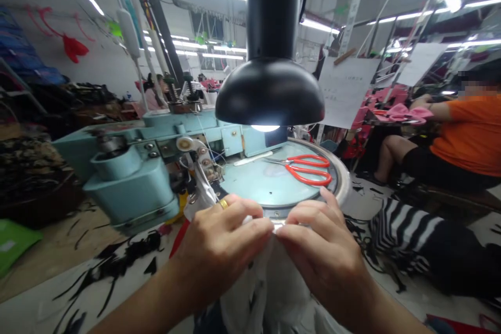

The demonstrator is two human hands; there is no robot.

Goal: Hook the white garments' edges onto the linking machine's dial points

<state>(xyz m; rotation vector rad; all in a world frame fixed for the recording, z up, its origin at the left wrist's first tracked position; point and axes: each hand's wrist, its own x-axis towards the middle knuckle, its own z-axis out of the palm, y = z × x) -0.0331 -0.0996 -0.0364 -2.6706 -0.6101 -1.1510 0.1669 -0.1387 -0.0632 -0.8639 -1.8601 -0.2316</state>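
Observation:
White fabric (279, 276) hangs down between my two hands over the near rim of the round machine. My left hand (230, 237), with a ring on one finger, pinches its upper edge. Close beside it, my right hand (323, 235) pinches the same edge, thumb and fingers together, one finger lifted. Part of the white fabric also runs left toward the light-blue linking machine's (129, 167) sewing head. Just beyond my hands lies the round light-blue plate (250, 185), and on it rest red-handled scissors (309, 169).
A black lamp (270, 88) hangs low over the plate. A co-worker in an orange top (469, 135) sits at the right. Black-and-white striped cloth (407, 227) lies at lower right, and dark scraps (125, 255) litter the floor at left. A green bin (15, 245) stands at far left.

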